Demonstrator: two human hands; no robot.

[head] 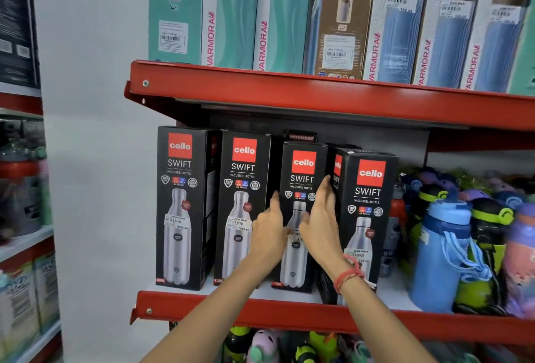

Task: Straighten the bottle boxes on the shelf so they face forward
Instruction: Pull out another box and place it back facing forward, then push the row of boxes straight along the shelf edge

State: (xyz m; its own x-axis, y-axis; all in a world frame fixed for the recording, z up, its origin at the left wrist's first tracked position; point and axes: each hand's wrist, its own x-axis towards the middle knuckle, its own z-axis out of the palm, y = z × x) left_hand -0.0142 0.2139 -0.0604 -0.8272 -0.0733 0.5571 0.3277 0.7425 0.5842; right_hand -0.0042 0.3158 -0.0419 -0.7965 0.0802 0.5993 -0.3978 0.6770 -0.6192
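Observation:
Several black Cello Swift bottle boxes stand on the middle red shelf. The two leftmost boxes face roughly forward. The third box sits a little further back. The rightmost box is turned slightly, showing its left side. My left hand rests with fingers spread at the left edge of the third box. My right hand, a red thread on its wrist, lies flat with fingers straight in the gap between the third and the rightmost box. Neither hand is wrapped around a box.
Loose blue, green and purple bottles crowd the shelf right of the boxes. Tall Varmora boxes fill the upper shelf. More bottles sit below. A white wall and another rack stand at left.

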